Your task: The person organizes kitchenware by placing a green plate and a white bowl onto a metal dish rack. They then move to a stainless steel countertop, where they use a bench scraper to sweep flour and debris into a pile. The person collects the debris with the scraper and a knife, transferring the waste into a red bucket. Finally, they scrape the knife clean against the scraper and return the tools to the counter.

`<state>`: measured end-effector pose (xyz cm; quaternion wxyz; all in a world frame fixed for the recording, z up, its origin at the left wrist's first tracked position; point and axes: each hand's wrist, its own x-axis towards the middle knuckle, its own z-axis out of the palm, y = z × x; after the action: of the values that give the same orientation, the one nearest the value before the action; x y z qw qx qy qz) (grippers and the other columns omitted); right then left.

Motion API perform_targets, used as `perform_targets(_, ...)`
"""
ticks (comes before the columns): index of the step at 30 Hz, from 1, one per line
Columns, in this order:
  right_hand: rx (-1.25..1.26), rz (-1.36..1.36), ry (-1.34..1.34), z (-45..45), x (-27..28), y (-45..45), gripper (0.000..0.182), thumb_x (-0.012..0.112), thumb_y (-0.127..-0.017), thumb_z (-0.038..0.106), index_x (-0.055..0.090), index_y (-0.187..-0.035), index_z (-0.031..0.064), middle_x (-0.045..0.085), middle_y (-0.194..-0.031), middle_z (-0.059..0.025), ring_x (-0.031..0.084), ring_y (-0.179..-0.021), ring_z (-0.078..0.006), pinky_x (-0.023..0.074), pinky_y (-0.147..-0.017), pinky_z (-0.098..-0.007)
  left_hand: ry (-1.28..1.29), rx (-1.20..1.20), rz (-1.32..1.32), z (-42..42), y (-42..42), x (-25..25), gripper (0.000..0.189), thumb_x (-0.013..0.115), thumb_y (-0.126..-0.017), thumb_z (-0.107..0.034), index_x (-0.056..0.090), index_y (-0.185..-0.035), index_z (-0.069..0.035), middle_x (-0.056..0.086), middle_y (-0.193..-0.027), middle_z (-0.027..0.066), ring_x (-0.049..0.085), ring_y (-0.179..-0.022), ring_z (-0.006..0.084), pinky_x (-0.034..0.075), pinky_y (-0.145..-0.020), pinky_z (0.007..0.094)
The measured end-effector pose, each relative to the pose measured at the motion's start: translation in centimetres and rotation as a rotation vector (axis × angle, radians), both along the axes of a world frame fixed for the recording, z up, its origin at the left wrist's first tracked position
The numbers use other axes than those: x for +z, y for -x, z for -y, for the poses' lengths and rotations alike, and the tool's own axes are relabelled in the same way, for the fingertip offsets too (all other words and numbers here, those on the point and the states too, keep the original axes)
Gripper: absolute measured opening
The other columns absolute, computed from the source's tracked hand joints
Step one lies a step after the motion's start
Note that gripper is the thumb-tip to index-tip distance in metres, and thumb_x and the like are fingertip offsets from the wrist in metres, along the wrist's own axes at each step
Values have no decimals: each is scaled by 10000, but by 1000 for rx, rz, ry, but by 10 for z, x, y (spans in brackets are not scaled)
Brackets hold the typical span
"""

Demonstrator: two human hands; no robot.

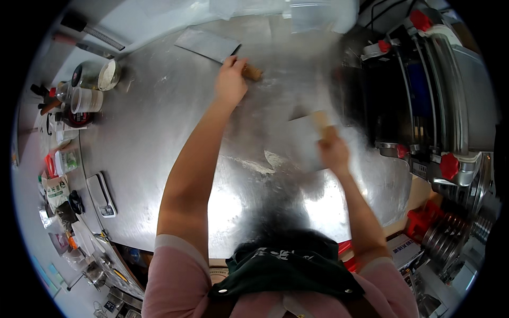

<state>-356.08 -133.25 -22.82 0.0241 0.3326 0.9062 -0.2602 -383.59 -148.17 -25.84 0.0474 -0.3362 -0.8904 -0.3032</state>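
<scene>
On the far part of the stainless steel worktop [143, 119], my left hand [231, 81] touches a broad metal blade [206, 43] with a wooden handle [253, 73]; my fingers lie where handle and blade meet. Whether they close round it cannot be told. My right hand [335, 153] is blurred and grips a bench scraper [306, 139] by its light wooden edge, with the flat metal blade to the left. White flour [258, 163] lies in a streak and a small patch on the steel between my forearms.
At the right stands a machine with metal rollers [459, 95] and red knobs [449, 166]. Along the left are a bowl of white powder [108, 75], a clear plastic tub [87, 100] and a white digital scale [101, 194]. A knife [93, 49] lies at the upper left.
</scene>
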Motion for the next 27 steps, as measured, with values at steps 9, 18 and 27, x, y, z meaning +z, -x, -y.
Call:
perform_targets(9,-4,31,-285,-51,22,-7,307,540,-760,207,468,-1008,40,616,-751,-170,619,-707,-328,490,-642,-437,-61,340,65,222,-127,42,388,524,-772,91,537,-1139,-35,475,-1204,152,558,-929,229,488,-720,277)
perform_targets(18,26,-45,-666,-113,14,62,147,538,-736,79,547,-881,65,623,-738,-108,636,-669,-284,505,-575,-390,185,836,200,384,-302,16,282,513,-802,16,536,-1082,2,510,-1061,132,556,-748,202,469,-612,297)
perform_targets(27,106,-180,-245,65,49,-94,146,571,-704,105,535,-836,56,579,-619,-140,589,-558,-312,456,-481,-396,399,990,6,459,-308,-13,296,525,-848,-182,541,-1084,-4,494,-1052,195,526,-934,345,452,-784,415)
